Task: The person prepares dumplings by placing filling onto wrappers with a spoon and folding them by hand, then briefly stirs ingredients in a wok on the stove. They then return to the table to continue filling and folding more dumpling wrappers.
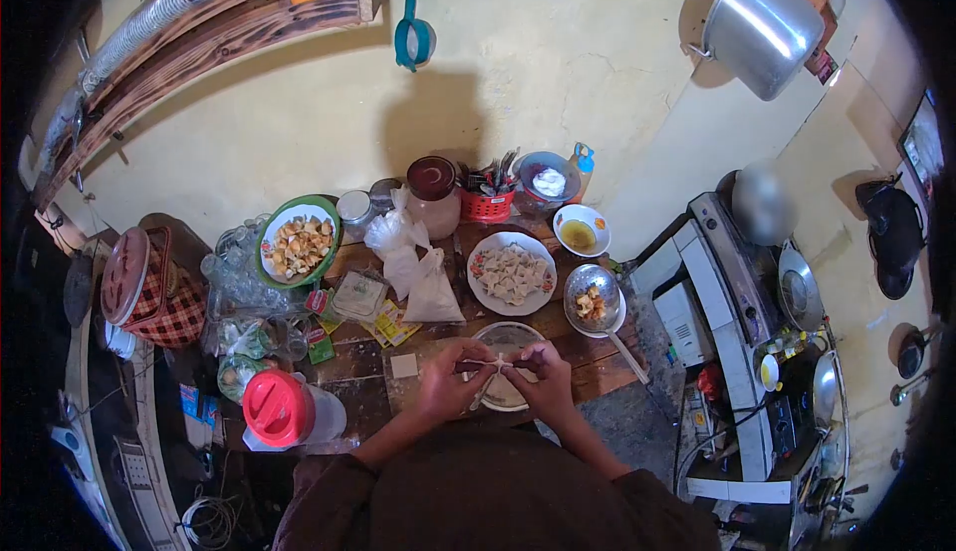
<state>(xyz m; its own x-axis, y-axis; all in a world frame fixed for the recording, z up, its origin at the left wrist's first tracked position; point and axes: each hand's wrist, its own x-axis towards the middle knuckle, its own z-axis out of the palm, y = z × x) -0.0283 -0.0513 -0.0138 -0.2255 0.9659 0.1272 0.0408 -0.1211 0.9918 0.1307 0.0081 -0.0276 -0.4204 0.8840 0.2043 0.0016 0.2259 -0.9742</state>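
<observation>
Yellow sachets [400,323] | illegible | hands [444,382] pinching small pale piece [500,362], perhaps dough

Passage runs over the table [592,356] just right of the bowl [508,327]; plate [486,298] behind, bags [433,292] behind-left, strainer [588,277] behind-right obstruct.

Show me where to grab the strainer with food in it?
Best take the strainer by its long handle, probably from the right. The handle sticks out past the white bowl underneath, toward the lower right; keep the strainer level, since food pieces lie inside.
</observation>
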